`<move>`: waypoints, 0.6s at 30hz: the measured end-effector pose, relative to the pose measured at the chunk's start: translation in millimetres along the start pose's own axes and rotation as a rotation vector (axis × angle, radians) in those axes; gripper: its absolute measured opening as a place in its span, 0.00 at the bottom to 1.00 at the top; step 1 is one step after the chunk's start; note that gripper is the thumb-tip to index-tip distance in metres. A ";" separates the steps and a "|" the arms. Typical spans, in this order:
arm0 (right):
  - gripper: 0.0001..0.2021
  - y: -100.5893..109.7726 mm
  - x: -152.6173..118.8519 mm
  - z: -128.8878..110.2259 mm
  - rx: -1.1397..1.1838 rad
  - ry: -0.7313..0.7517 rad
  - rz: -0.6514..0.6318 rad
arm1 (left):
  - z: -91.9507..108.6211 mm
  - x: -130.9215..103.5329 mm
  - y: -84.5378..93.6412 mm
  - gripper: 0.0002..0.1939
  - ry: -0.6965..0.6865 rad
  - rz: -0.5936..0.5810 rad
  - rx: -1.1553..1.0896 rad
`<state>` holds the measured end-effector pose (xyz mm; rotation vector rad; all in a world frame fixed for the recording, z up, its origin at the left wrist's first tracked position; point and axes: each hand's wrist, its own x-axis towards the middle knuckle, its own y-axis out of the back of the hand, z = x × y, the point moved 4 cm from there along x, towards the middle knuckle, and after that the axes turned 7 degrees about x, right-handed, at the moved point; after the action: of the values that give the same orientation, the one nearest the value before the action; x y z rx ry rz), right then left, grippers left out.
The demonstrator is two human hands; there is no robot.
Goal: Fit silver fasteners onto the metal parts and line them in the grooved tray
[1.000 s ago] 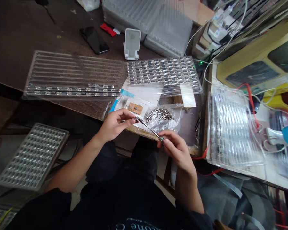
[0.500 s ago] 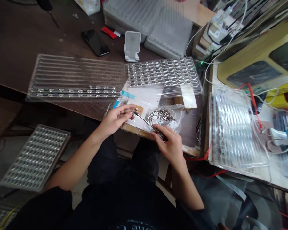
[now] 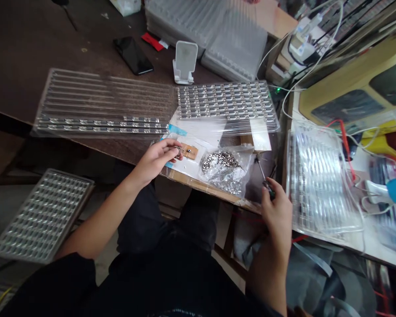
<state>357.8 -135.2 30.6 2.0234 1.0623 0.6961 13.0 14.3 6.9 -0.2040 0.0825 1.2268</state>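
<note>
My left hand (image 3: pixel 160 158) pinches a small metal connector (image 3: pixel 177 152) between thumb and fingers, beside a brown block with a dark round part (image 3: pixel 192 152) on it. To the right, my right hand (image 3: pixel 277 211) grips a screwdriver (image 3: pixel 260 168) by its dark handle, shaft tilted up and away. Between the hands lies an open clear bag (image 3: pixel 232 187) of small shiny metal pieces (image 3: pixel 218 160). Behind them, one clear tray (image 3: pixel 95 94) carries a few rows of connectors along its near edge. A second tray (image 3: pixel 184 115) is mostly filled with connector rows.
At the back are a black phone (image 3: pixel 133 56), a white phone stand (image 3: pixel 185 61) and stacked clear trays (image 3: pixel 234 53). Wrapped trays (image 3: pixel 326 176) lie on the right-hand table, near a yellow machine (image 3: pixel 343 92) and cables. A filled tray (image 3: pixel 42 215) stands low at left.
My right hand has moved right with the screwdriver, away from the connector. My left hand has shifted slightly left, showing more of the brown block.
</note>
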 end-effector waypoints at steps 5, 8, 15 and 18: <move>0.18 -0.9 -4.3 -36.4 0.119 0.132 0.143 | 11.3 -11.7 -18.7 0.10 -0.134 -0.135 0.187; 0.09 -23.8 -11.7 -91.5 0.483 0.177 -0.163 | 24.4 -27.2 -37.0 0.08 -0.245 -0.222 0.360; 0.10 -81.8 -21.0 -149.6 0.965 0.100 -0.585 | 41.8 -51.1 -46.3 0.07 -0.503 -0.279 0.722; 0.11 -89.5 -18.1 -151.6 0.939 0.095 -0.667 | 36.7 -52.4 -33.4 0.08 -0.503 -0.193 0.741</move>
<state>197.3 -62.2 44.9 2.1039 2.2626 -0.1147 25.0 -37.6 55.6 0.7237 0.0718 0.9543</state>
